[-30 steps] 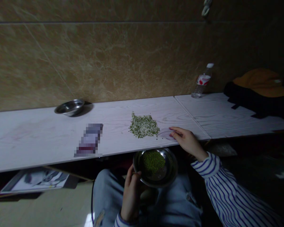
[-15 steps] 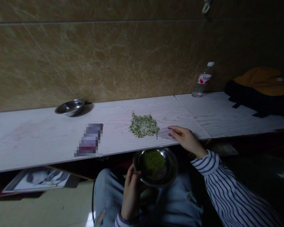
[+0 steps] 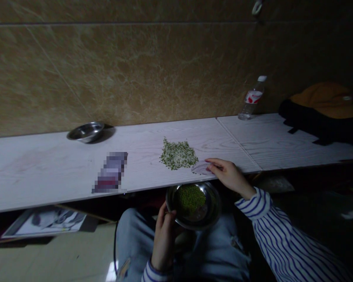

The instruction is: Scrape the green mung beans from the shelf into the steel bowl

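Observation:
My left hand (image 3: 164, 235) grips the left rim of a metal bowl (image 3: 213, 203), held over my lap just below the table edge. Green beans (image 3: 191, 197), small like mung beans, lie inside it. On the table, a spread of green beans mixed with white grains (image 3: 179, 155) lies beyond the bowl. To the right of this spread, my right hand (image 3: 228, 174) pinches a thin, see-through purplish sheet (image 3: 200, 168) between thumb and fingers. The sheet lies low over the tabletop, near the table's front edge, with a few beans beside it.
A second metal bowl (image 3: 86, 133) stands tilted at the back left of the white table (image 3: 47, 172). A blurred-out flat object (image 3: 110, 172) lies nearer the front. At the back right are a water bottle (image 3: 253, 98) and a yellow-brown and dark cap or bag (image 3: 326, 109).
My right hand has shifted slightly left with the thin sheet, its tip now closer to the front edge of the spread. My left hand and the bowl stay nearly in place.

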`<state>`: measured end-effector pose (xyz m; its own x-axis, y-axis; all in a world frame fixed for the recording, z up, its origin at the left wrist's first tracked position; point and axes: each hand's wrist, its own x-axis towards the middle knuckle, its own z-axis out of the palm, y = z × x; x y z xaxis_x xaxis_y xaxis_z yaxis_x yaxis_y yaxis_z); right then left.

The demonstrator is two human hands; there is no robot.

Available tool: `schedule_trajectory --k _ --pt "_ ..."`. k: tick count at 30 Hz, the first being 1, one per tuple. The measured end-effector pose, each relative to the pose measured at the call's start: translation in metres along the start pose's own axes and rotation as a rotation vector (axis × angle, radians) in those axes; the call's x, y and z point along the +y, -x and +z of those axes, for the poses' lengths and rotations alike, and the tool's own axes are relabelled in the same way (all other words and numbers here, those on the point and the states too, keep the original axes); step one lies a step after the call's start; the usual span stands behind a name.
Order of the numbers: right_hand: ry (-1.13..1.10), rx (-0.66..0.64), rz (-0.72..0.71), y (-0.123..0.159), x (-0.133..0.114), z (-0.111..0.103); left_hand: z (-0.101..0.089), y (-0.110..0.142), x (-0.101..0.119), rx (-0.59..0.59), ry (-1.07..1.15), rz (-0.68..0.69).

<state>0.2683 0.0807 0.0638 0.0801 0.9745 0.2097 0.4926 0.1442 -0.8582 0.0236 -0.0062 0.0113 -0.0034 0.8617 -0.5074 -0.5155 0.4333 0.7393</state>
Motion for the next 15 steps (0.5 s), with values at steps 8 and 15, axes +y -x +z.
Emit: schedule_trajectory --k 8,15 --pt "-0.041 -0.019 0.004 0.005 -0.011 0.012 0.002 0.001 0.000 -0.027 0.025 0.012" --pt "-0.035 -0.139 -0.021 0.024 -0.023 0.018 -0.002 -0.002 -0.005 -0.076 0.037 0.033"
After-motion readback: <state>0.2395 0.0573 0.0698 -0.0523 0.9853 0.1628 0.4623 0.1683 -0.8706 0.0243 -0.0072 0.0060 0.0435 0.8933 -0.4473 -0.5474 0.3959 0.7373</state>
